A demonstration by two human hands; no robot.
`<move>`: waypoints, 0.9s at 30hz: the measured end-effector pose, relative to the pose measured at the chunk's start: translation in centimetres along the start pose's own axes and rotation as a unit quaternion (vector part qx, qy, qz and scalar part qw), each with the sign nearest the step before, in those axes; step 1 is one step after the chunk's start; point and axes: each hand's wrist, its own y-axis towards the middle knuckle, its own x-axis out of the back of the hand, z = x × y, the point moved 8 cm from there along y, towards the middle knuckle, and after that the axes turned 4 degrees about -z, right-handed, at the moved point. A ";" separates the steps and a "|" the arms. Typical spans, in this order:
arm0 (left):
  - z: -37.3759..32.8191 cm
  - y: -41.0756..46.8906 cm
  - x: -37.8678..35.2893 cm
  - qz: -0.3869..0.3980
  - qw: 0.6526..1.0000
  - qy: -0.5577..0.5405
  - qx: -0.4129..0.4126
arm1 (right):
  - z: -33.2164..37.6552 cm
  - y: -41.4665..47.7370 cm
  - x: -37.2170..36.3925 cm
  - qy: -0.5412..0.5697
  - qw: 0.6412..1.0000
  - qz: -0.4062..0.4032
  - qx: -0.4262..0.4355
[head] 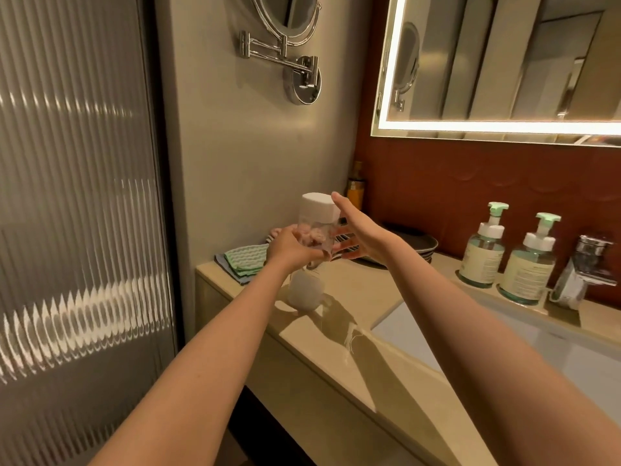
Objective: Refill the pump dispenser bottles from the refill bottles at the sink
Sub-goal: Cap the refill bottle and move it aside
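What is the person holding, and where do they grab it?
A clear bottle with a white cap. The left hand grips its lower part; the right hand is open beside it.

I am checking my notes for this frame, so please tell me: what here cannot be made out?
All in the head view:
Clear bottle: the left hand covers its lower part, so its fill level is hidden.
White object under that hand: blurred, unclear what it is.
Pump bottle labels: print too small.
Sink: cut off by the right edge.
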 end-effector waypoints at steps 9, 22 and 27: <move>-2.1 4.9 -5.6 0.000 1.000 -0.013 -0.010 | -3.6 3.5 4.3 0.091 0.993 -0.075 -0.017; -1.8 11.1 -11.0 0.019 1.000 -0.007 -0.019 | -8.9 8.7 5.8 0.081 0.993 -0.080 -0.039; -1.1 11.5 -11.1 0.012 1.000 -0.017 -0.015 | -9.3 9.1 5.3 0.084 0.992 -0.083 -0.041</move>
